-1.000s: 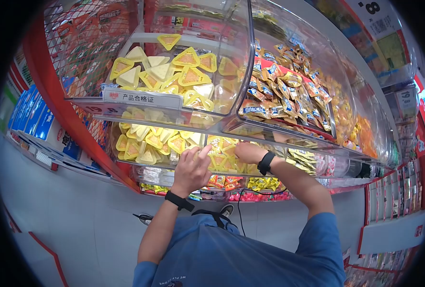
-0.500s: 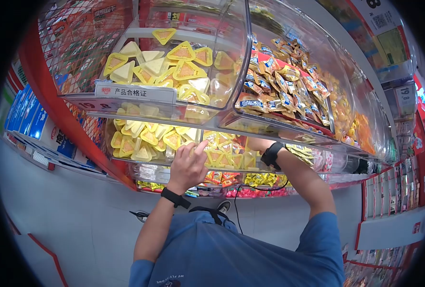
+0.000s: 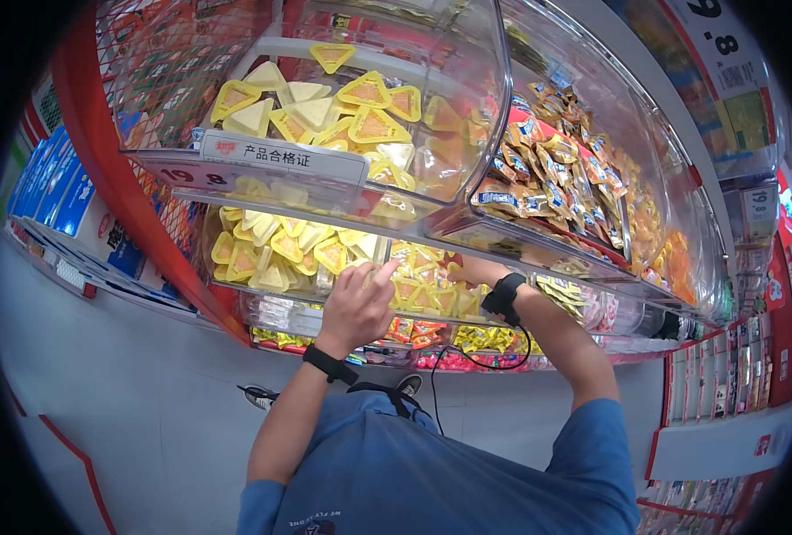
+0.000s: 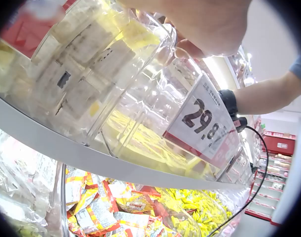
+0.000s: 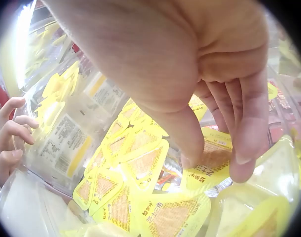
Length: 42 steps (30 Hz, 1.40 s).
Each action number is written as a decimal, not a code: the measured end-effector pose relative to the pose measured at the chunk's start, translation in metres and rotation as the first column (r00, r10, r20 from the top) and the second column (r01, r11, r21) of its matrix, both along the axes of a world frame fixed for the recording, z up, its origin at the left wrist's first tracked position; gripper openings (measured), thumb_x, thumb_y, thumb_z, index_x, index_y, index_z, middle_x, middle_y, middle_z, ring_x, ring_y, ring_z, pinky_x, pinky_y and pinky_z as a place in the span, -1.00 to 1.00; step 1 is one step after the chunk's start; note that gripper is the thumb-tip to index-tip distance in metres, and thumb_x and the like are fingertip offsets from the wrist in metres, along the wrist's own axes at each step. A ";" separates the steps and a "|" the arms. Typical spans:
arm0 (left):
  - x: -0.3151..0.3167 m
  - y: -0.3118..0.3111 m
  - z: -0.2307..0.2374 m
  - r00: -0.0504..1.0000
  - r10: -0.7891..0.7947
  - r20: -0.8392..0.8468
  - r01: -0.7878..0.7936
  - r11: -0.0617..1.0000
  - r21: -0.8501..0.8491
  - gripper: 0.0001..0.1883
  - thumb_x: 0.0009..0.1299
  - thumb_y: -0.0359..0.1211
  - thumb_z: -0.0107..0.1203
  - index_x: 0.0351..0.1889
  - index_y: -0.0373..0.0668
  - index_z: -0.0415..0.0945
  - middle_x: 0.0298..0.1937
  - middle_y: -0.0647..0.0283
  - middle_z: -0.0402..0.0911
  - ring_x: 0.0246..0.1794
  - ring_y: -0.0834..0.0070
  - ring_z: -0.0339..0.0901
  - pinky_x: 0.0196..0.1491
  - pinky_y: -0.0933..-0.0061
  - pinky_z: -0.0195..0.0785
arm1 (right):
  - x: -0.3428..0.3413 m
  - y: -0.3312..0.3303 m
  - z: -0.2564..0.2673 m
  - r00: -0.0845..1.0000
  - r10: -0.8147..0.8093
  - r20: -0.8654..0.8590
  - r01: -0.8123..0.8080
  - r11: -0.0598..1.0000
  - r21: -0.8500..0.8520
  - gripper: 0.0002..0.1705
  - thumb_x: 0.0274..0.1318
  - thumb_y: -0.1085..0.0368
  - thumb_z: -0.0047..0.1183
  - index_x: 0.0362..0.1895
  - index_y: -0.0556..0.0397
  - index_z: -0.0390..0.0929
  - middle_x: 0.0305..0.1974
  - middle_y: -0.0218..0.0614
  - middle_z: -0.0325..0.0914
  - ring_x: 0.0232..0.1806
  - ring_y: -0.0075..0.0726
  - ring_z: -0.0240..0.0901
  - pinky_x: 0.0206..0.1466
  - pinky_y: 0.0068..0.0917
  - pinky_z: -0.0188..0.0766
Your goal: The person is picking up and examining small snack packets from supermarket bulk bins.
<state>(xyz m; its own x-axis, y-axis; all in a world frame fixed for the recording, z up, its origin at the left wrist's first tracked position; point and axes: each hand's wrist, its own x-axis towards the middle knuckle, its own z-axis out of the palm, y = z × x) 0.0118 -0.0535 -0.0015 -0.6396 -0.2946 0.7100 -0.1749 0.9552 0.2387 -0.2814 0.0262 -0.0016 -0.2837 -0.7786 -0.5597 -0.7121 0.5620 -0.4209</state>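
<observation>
My right hand reaches into a lower clear bin, partly hidden by the upper shelf in the head view. In the right wrist view its thumb and fingertips pinch a yellow-edged triangular snack pack, with more such packs lying around it. My left hand is at the front of the lower bins, beside the divider. Its bent fingers curl over the clear bin wall. Behind that wall, pale triangular packs fill the bin on the left.
Overhead, an upper clear bin holds triangular packs; another has gold-wrapped snacks. A price card stands on the lower bin's front. Below are small bright packets. A black cable hangs near the right wrist. Red mesh borders the left.
The right hand has shifted slightly right and deeper under the upper shelf. The left hand stays by the divider. The head view has swung a little.
</observation>
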 end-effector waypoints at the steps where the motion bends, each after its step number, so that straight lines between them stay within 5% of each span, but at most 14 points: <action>1: 0.000 0.000 0.001 1.000 -0.001 0.000 0.001 1.000 0.002 -0.77 0.03 -0.40 0.07 -0.32 -0.22 0.48 0.21 0.24 0.34 0.06 0.24 0.35 0.08 0.17 0.23 | 0.000 -0.001 -0.002 0.999 -0.012 0.031 0.013 1.000 -0.026 -0.53 0.02 0.16 0.21 -0.06 0.17 0.41 -0.38 -0.23 0.48 -0.55 -0.50 0.44 -0.54 -0.50 0.41; 8: 0.000 0.000 0.002 1.000 0.002 -0.004 -0.002 1.000 -0.006 -0.78 0.03 -0.41 0.07 -0.34 -0.22 0.46 0.20 0.24 0.34 0.06 0.25 0.35 0.08 0.18 0.23 | 0.027 -0.007 0.021 0.999 -0.035 -0.038 0.035 0.999 -0.004 -0.62 0.02 0.17 0.21 -0.23 0.20 0.42 -0.49 -0.31 0.46 -0.65 -0.50 0.39 -0.58 -0.52 0.36; 16: -0.001 0.000 -0.001 1.000 0.011 0.004 -0.011 1.000 -0.020 -0.78 0.03 -0.39 0.08 -0.33 -0.22 0.47 0.21 0.25 0.34 0.06 0.25 0.36 0.08 0.19 0.24 | 0.030 0.005 0.070 0.987 -0.133 0.092 0.138 0.989 -0.045 -0.64 0.11 0.24 0.07 -0.06 0.20 0.46 -0.49 -0.28 0.48 -0.68 -0.49 0.44 -0.65 -0.51 0.33; 19: -0.001 -0.001 -0.003 1.000 0.014 0.011 -0.014 1.000 -0.025 -0.78 0.05 -0.35 0.09 -0.34 -0.23 0.50 0.24 0.26 0.34 0.05 0.26 0.36 0.09 0.21 0.23 | 0.020 0.012 0.061 0.971 0.151 -0.183 -0.129 0.984 0.126 -0.67 0.03 0.25 0.07 -0.12 0.17 0.51 -0.43 -0.15 0.55 -0.54 -0.29 0.53 -0.51 -0.35 0.42; 21: -0.001 -0.001 -0.003 1.000 0.009 0.005 -0.009 1.000 -0.018 -0.78 0.05 -0.35 0.08 -0.34 -0.22 0.50 0.23 0.26 0.34 0.04 0.26 0.36 0.09 0.21 0.23 | 0.022 0.010 0.054 0.831 0.441 -0.340 -0.294 0.866 0.404 -0.66 -0.02 0.24 0.09 -0.16 0.19 0.52 -0.38 -0.09 0.58 -0.45 -0.17 0.57 -0.41 -0.26 0.45; 22: 0.000 -0.001 -0.002 1.000 0.009 0.001 -0.009 1.000 -0.013 -0.78 0.04 -0.37 0.08 -0.34 -0.22 0.49 0.23 0.26 0.34 0.05 0.26 0.36 0.09 0.20 0.23 | 0.035 0.009 0.065 0.907 0.328 -0.264 -0.184 0.873 0.452 -0.67 -0.09 0.22 0.13 -0.27 0.21 0.54 -0.32 -0.01 0.60 -0.32 -0.05 0.57 -0.26 -0.20 0.45; 25: -0.001 0.000 -0.002 1.000 0.003 -0.007 -0.003 1.000 -0.003 -0.77 0.02 -0.40 0.07 -0.33 -0.21 0.47 0.21 0.24 0.35 0.06 0.24 0.35 0.08 0.17 0.23 | 0.025 0.024 0.037 0.820 0.432 -0.375 -0.381 0.901 0.205 -0.81 -0.21 0.31 0.12 -0.46 0.16 0.60 -0.46 -0.06 0.59 -0.30 0.04 0.57 -0.20 -0.17 0.50; 28: -0.001 0.000 -0.002 1.000 0.008 -0.002 -0.008 1.000 -0.010 -0.78 0.04 -0.38 0.07 -0.33 -0.21 0.48 0.21 0.25 0.35 0.06 0.25 0.35 0.09 0.18 0.23 | 0.017 0.024 0.033 0.769 0.594 -0.237 -0.526 0.798 0.292 -0.76 -0.23 0.33 0.15 -0.37 0.18 0.60 -0.41 -0.02 0.58 -0.29 0.12 0.54 -0.21 -0.11 0.48; 31: 0.000 -0.001 -0.002 1.000 0.014 0.007 -0.014 1.000 -0.017 -0.78 0.06 -0.35 0.08 -0.33 -0.20 0.49 0.23 0.27 0.34 0.06 0.26 0.35 0.10 0.21 0.22 | 0.019 0.016 0.041 0.797 0.584 -0.157 -0.478 0.767 0.428 -0.64 -0.21 0.34 0.14 -0.19 0.14 0.57 -0.26 0.00 0.58 -0.20 0.10 0.51 -0.15 -0.16 0.46; 34: 0.000 -0.001 -0.001 1.000 0.008 0.003 -0.008 1.000 -0.005 -0.78 0.05 -0.36 0.08 -0.32 -0.20 0.49 0.22 0.26 0.34 0.06 0.25 0.35 0.10 0.19 0.22 | 0.041 0.010 0.100 0.756 0.539 -0.371 -0.447 0.840 0.307 -0.62 -0.04 0.35 0.05 -0.05 0.12 0.50 -0.11 -0.01 0.55 -0.09 0.01 0.49 -0.08 -0.21 0.43; 36: 0.000 0.000 0.000 1.000 0.000 -0.003 0.000 1.000 0.003 -0.77 0.03 -0.39 0.07 -0.31 -0.21 0.47 0.21 0.24 0.34 0.07 0.23 0.35 0.08 0.16 0.23 | 0.005 0.017 0.052 0.914 0.190 -0.359 -0.333 0.856 -0.395 -0.75 -0.13 0.42 0.09 -0.24 0.16 0.55 -0.33 -0.05 0.57 -0.30 -0.06 0.53 -0.25 -0.17 0.43; 37: -0.001 0.000 0.000 1.000 0.004 -0.001 -0.004 1.000 -0.003 -0.77 0.03 -0.39 0.07 -0.31 -0.22 0.47 0.21 0.24 0.34 0.07 0.23 0.35 0.08 0.15 0.23 | -0.016 0.021 0.025 0.959 0.071 -0.274 -0.247 0.679 -0.691 -0.81 -0.17 0.46 0.12 -0.34 0.18 0.58 -0.44 -0.08 0.57 -0.40 -0.10 0.54 -0.33 -0.15 0.42; 39: -0.001 0.000 -0.002 1.000 0.006 0.001 -0.006 1.000 -0.014 -0.77 0.03 -0.39 0.07 -0.32 -0.22 0.47 0.20 0.24 0.34 0.07 0.23 0.35 0.08 0.15 0.23 | -0.020 0.017 0.017 0.960 -0.035 -0.276 -0.149 0.773 -0.617 -0.81 -0.17 0.46 0.11 -0.33 0.18 0.58 -0.43 -0.07 0.57 -0.40 -0.09 0.54 -0.33 -0.14 0.43; 42: -0.001 -0.001 -0.001 1.000 -0.005 0.000 0.005 1.000 -0.001 -0.77 0.03 -0.39 0.07 -0.32 -0.22 0.47 0.20 0.23 0.34 0.07 0.23 0.35 0.07 0.15 0.23 | -0.009 0.009 0.025 0.908 -0.031 -0.418 -0.089 0.961 -0.263 -0.80 -0.17 0.47 0.11 -0.33 0.19 0.58 -0.43 -0.06 0.57 -0.40 -0.08 0.54 -0.33 -0.14 0.43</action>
